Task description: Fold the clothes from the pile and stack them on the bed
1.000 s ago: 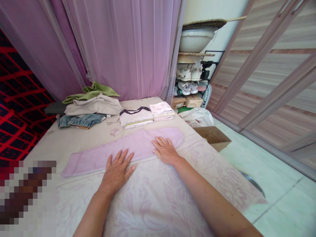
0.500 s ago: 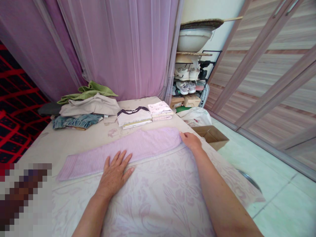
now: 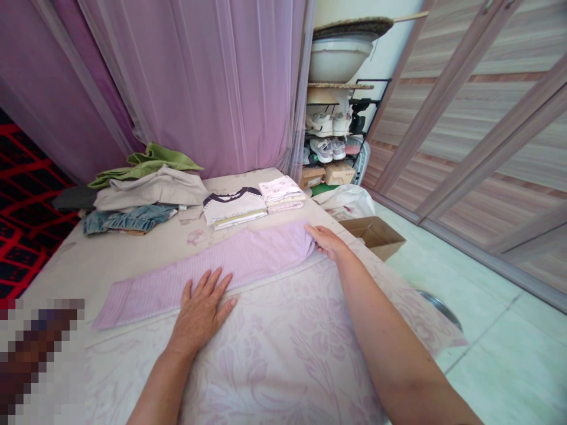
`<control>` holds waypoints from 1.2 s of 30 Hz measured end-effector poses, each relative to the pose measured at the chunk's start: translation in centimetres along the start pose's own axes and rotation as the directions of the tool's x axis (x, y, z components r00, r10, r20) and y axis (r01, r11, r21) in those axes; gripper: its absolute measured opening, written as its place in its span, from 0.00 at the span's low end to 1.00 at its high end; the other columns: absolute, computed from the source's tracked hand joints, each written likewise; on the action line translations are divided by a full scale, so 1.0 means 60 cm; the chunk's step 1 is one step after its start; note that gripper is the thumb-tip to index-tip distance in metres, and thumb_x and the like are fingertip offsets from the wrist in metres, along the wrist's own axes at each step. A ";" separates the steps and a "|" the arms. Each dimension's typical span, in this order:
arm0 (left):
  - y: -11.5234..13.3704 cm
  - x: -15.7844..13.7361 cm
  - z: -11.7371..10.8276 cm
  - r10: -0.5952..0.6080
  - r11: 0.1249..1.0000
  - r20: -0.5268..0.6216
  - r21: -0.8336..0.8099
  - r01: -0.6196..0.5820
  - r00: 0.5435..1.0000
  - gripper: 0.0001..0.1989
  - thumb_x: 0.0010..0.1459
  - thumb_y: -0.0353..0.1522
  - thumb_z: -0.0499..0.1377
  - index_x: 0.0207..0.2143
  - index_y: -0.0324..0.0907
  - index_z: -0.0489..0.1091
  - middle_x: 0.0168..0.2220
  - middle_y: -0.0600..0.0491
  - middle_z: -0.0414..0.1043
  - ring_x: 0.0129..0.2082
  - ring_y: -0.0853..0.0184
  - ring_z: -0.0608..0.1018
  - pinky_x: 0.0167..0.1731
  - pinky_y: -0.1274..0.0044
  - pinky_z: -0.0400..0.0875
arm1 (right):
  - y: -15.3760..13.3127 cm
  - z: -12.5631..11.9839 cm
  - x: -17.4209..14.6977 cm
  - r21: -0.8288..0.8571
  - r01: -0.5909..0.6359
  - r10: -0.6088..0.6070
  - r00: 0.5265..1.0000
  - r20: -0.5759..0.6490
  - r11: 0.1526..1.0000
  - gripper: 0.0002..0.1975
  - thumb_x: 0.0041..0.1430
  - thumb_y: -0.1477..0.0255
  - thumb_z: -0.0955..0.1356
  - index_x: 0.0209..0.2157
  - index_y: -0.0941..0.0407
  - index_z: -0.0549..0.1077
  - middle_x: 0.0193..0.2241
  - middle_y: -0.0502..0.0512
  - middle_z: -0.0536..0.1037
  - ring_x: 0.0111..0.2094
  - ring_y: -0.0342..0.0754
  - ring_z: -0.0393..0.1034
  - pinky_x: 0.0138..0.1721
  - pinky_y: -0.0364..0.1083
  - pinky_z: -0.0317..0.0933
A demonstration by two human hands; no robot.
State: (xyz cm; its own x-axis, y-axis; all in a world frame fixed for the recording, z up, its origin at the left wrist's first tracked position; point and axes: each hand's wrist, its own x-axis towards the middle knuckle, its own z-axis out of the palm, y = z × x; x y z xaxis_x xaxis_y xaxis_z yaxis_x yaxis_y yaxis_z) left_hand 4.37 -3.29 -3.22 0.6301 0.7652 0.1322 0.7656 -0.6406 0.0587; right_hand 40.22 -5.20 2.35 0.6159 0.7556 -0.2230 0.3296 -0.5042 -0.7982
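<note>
A pair of lilac ribbed pants (image 3: 257,252), folded lengthwise into a long strip, lies slantwise across the bed. My left hand (image 3: 204,304) rests flat on the lower edge near the middle, fingers spread. At the right end of the pants, my right hand (image 3: 325,239) pinches the fabric, which bunches a little at the fingertips. Just beyond them sit a folded white shirt with a dark neckline (image 3: 234,208) and a small stack of folded pale printed clothes (image 3: 282,192).
A loose pile holds a grey garment (image 3: 153,188), a green one (image 3: 155,158) and denim (image 3: 128,219). The bed (image 3: 283,330) has a floral cover. An open cardboard box (image 3: 376,236) and a metal basin (image 3: 440,310) are on the floor at right, near a shoe rack (image 3: 339,127).
My right hand has drawn the right end of the pants slightly inward, so the fabric there creases. My left hand stays in place on the pants. The view has shifted slightly.
</note>
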 end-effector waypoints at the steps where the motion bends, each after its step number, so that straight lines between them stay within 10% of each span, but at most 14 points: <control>1: 0.000 0.000 0.000 -0.001 1.000 0.001 -0.002 0.001 1.000 0.28 0.63 0.48 0.45 0.63 0.53 0.54 0.66 0.52 0.52 0.65 0.54 0.55 0.60 0.53 0.43 | 0.001 0.002 0.001 -0.018 0.005 -0.005 1.000 -0.031 1.000 0.16 0.58 0.58 0.65 0.37 0.57 0.71 0.25 0.51 0.74 0.25 0.44 0.66 0.27 0.42 0.59; 10: 0.003 0.000 -0.003 -0.008 1.000 0.016 -0.008 0.008 1.000 0.28 0.63 0.48 0.45 0.64 0.53 0.54 0.66 0.52 0.51 0.65 0.54 0.54 0.60 0.53 0.43 | 0.051 0.012 -0.003 -0.557 0.166 -0.306 0.937 -0.167 0.814 0.22 0.61 0.62 0.62 0.55 0.54 0.65 0.44 0.60 0.77 0.45 0.54 0.71 0.45 0.47 0.61; 21: 0.006 0.000 -0.008 -0.014 1.000 0.039 -0.014 0.014 0.999 0.28 0.63 0.49 0.45 0.64 0.53 0.54 0.66 0.53 0.51 0.65 0.54 0.54 0.60 0.53 0.43 | 0.064 0.007 -0.013 -0.510 0.072 -0.247 0.927 -0.284 0.857 0.26 0.61 0.56 0.60 0.55 0.55 0.66 0.45 0.60 0.76 0.44 0.53 0.71 0.44 0.48 0.61; 25: 0.007 0.001 -0.009 -0.015 1.000 0.048 -0.013 0.016 0.999 0.28 0.63 0.49 0.44 0.64 0.53 0.54 0.66 0.53 0.50 0.66 0.54 0.53 0.60 0.53 0.43 | 0.058 0.005 -0.017 -0.462 0.199 -0.387 0.849 -0.359 0.864 0.24 0.65 0.63 0.54 0.54 0.61 0.67 0.50 0.64 0.72 0.48 0.51 0.68 0.50 0.48 0.59; 30: 0.005 0.001 -0.007 -0.015 1.000 0.046 -0.008 0.015 0.999 0.28 0.63 0.49 0.44 0.64 0.53 0.54 0.66 0.53 0.50 0.65 0.54 0.54 0.60 0.53 0.43 | 0.035 0.037 -0.023 -0.638 0.526 -0.664 0.747 0.030 0.563 0.24 0.65 0.65 0.55 0.58 0.56 0.64 0.62 0.60 0.61 0.63 0.52 0.50 0.62 0.54 0.43; 36: 0.007 0.000 -0.009 -0.019 1.000 0.045 -0.020 0.020 0.999 0.28 0.63 0.49 0.45 0.64 0.53 0.54 0.66 0.52 0.51 0.65 0.54 0.54 0.60 0.53 0.43 | 0.046 0.063 -0.015 -0.725 0.512 -0.501 0.824 0.264 0.461 0.27 0.66 0.58 0.52 0.62 0.52 0.60 0.64 0.57 0.57 0.65 0.54 0.45 0.63 0.64 0.32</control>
State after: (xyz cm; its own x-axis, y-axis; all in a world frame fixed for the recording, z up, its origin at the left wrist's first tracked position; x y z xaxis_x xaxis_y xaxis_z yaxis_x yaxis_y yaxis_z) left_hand 4.63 -3.56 -2.67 0.6206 0.7793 0.0867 0.7753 -0.6264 0.0807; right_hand 37.89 -5.69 -1.73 0.1539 0.9857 0.0685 0.9859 -0.1486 -0.0764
